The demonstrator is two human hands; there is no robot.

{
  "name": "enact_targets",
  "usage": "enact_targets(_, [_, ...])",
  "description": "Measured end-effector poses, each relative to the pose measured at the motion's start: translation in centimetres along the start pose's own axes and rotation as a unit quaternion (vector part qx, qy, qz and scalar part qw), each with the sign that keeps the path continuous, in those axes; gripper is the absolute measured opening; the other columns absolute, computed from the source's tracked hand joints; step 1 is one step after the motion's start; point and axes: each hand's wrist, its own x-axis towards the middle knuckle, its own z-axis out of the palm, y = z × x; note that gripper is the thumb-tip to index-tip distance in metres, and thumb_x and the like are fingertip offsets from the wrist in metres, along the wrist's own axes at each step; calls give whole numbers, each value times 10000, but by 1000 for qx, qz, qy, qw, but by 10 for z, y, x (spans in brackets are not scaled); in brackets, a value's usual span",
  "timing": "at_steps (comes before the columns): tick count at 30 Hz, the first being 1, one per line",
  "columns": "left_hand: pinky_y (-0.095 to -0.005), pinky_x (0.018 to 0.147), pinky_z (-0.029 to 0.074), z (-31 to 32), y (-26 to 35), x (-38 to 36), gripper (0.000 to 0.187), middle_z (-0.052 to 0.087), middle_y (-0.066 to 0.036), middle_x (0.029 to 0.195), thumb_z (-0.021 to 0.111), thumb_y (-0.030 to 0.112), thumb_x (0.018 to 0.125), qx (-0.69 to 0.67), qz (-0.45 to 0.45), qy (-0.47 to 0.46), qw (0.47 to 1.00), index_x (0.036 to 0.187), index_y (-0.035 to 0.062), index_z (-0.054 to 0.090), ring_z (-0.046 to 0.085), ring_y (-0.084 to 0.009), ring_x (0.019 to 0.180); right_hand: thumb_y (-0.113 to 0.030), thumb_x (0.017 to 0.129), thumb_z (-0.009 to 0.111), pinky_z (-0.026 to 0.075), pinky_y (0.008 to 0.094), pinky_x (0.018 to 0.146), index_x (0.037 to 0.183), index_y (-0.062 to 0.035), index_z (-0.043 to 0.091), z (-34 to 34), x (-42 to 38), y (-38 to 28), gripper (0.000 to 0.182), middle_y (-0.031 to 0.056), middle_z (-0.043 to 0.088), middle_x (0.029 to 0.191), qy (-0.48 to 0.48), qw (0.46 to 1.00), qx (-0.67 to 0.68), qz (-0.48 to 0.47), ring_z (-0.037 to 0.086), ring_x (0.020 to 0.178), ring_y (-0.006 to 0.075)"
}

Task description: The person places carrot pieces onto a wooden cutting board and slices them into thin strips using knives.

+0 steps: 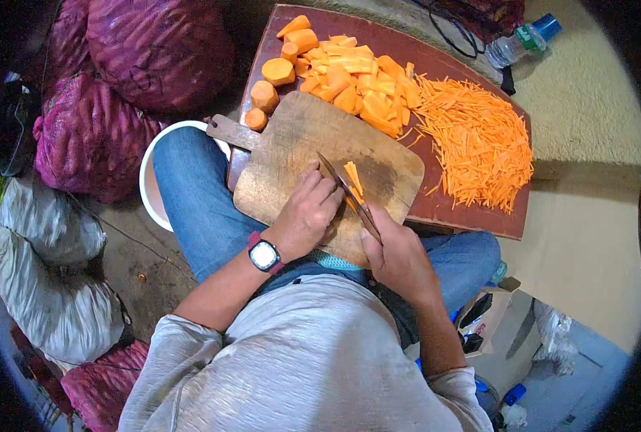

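Observation:
A wooden cutting board [277, 165] with a short handle lies tilted across my lap and the table edge. My right hand [396, 255] is closed around the handle of a knife [343, 186], whose blade slants across the board. Beside the blade, my left hand [307, 207] rests on the board with its fingers curled; what lies under them is hidden. A few cut carrot strips [353, 178] lie against the far side of the blade.
On the red-brown table [399, 36] are carrot chunks [264, 96], a pile of carrot slices [363, 83] and a heap of carrot shreds [475, 144]. A plastic bottle [523, 42] lies at the back right. Full mesh sacks [97, 137] and white sacks [47, 273] stand left.

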Motion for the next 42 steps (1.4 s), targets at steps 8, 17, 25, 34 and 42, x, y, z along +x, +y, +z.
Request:
enact_targets(8, [-587, 1235, 416, 1, 0, -3, 408, 631, -197, 1060, 743, 18, 743, 11, 0, 5, 1000, 1139, -79, 726, 625, -403, 1061, -147, 1039, 614, 571, 607, 840, 1401, -20, 541, 2, -5, 3, 390, 337, 724, 1047, 12, 1000, 3, -1, 707, 1022, 545])
enact_targets(17, [-583, 1247, 416, 3, -1, -4, 344, 632, -193, 1046, 694, 24, 807, 16, 2, 5, 1000, 1135, -75, 730, 632, -393, 1054, -125, 1033, 607, 567, 605, 820, 1395, -12, 540, 0, -14, 2, 385, 337, 719, 1035, 9, 1000, 12, -6, 708, 996, 548])
enact_targets(25, [-591, 1252, 408, 2, -1, -5, 336, 641, -199, 1070, 700, 29, 812, 19, 4, 10, 1000, 1128, -80, 732, 638, -413, 1090, -132, 1026, 626, 558, 621, 777, 1373, -19, 548, -4, -7, 2, 373, 341, 708, 978, 13, 999, 30, -28, 702, 959, 556])
enact_targets(34, [-605, 1304, 357, 4, -4, -8, 479, 634, -174, 1007, 803, -36, 669, -16, -18, -11, 1000, 1142, -23, 723, 684, -377, 1033, -119, 1038, 614, 582, 543, 799, 1374, -8, 580, -11, -3, -11, 356, 318, 718, 974, 27, 998, 50, 13, 725, 973, 528])
enact_targets(42, [-421, 770, 512, -19, -11, 11, 113, 696, -131, 858, 805, -41, 817, -11, -100, 193, 976, 910, 12, 768, 661, -332, 841, -155, 1045, 629, 585, 511, 874, 1409, 44, 576, -8, -37, 5, 418, 327, 729, 1060, 40, 996, 79, 25, 727, 1045, 525])
